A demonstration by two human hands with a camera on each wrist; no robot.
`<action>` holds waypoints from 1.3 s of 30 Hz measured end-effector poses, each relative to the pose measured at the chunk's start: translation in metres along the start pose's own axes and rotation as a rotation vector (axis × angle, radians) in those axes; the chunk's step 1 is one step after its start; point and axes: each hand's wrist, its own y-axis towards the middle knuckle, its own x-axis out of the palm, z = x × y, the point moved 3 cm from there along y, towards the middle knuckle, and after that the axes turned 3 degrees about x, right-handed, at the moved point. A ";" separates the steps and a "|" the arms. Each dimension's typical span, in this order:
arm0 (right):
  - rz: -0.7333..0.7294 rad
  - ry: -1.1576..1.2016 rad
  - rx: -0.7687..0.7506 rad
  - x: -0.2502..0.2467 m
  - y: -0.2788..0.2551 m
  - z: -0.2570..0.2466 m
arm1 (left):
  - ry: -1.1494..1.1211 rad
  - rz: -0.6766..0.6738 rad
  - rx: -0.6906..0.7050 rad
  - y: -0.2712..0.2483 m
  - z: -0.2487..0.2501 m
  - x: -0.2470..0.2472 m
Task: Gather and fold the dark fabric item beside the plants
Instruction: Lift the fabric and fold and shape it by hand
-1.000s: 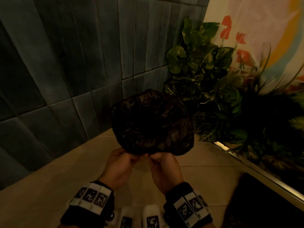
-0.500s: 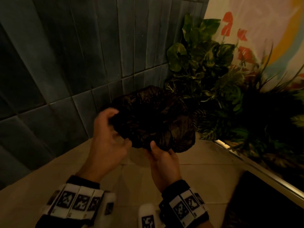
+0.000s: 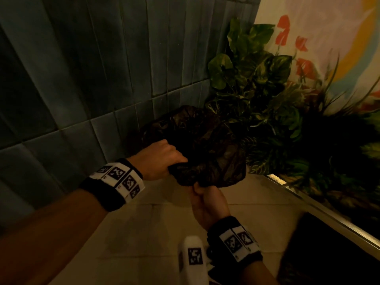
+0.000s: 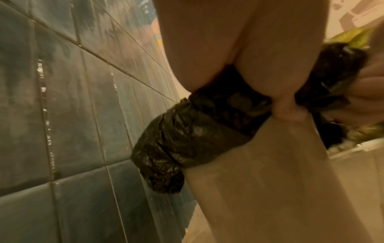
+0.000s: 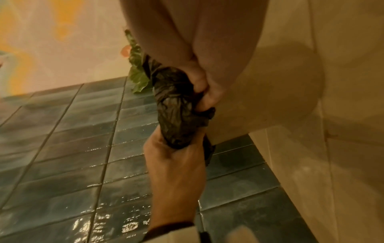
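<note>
Since half a second ago, left hand [image 3: 159, 159] has swung over the bundle's left side and clamped onto it.

Right hand [image 3: 207, 199] pinches the lower edge of the dark fabric item [image 3: 202, 147], fingers curled round a gathered fold; both hands hold it bunched in the air above the beige tiled floor [image 3: 144, 233]. Glossy blue-grey wall tiles [image 3: 82, 79] fill nine to twelve o'clock. Leafy plants [image 3: 257, 83] stand at two o'clock, just beside the bundle, behind a metal edge strip [image 3: 320, 208], under a painted wall [image 3: 329, 27].

Decorated indoor corner, glossy blue-green wall tiles [image 3: 86, 83], leafy plants [image 3: 257, 83], painted mural [image 3: 329, 33]
</note>
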 end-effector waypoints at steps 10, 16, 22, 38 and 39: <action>0.281 -1.254 -1.117 -0.003 -0.032 -0.017 | -0.192 -0.137 -0.056 -0.006 0.004 -0.010; 0.141 -2.004 -1.217 0.014 -0.040 -0.028 | -0.217 -0.218 -0.060 -0.013 0.014 -0.026; -0.180 -1.935 -1.216 0.023 -0.029 -0.025 | 0.080 -0.202 -0.191 -0.044 0.032 -0.008; -0.191 -2.052 -1.042 0.037 -0.044 -0.005 | 0.255 -0.187 -0.109 -0.041 -0.015 -0.018; -0.216 -2.015 -1.054 0.037 -0.044 -0.006 | 0.247 -0.135 -0.188 -0.046 -0.010 -0.018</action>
